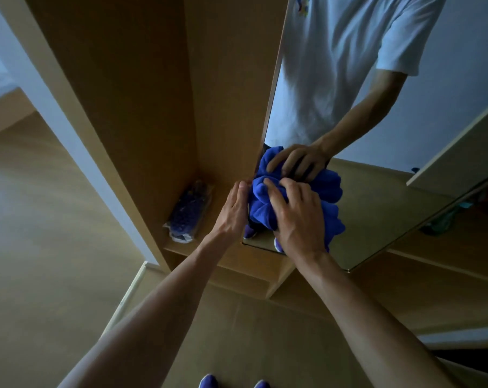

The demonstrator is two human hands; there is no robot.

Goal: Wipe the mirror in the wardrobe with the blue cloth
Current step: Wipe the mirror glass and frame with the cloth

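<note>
The mirror (pixel 377 208) is a tall pane mounted on a wardrobe panel, and it reflects my white shirt, arm and the cloth. A bunched blue cloth (pixel 261 208) is pressed against the mirror's lower left part. My right hand (pixel 296 217) lies on the cloth with fingers spread over it, gripping it against the glass. My left hand (pixel 234 211) sits flat on the mirror's left edge, fingers together, touching the side of the cloth and the wooden panel.
The open wooden wardrobe (pixel 142 88) has a shelf holding a plastic-wrapped dark blue package (pixel 188 211) to the left of my hands. A wooden floor (pixel 41 247) stretches left. My blue shoes (pixel 209 381) show at the bottom edge.
</note>
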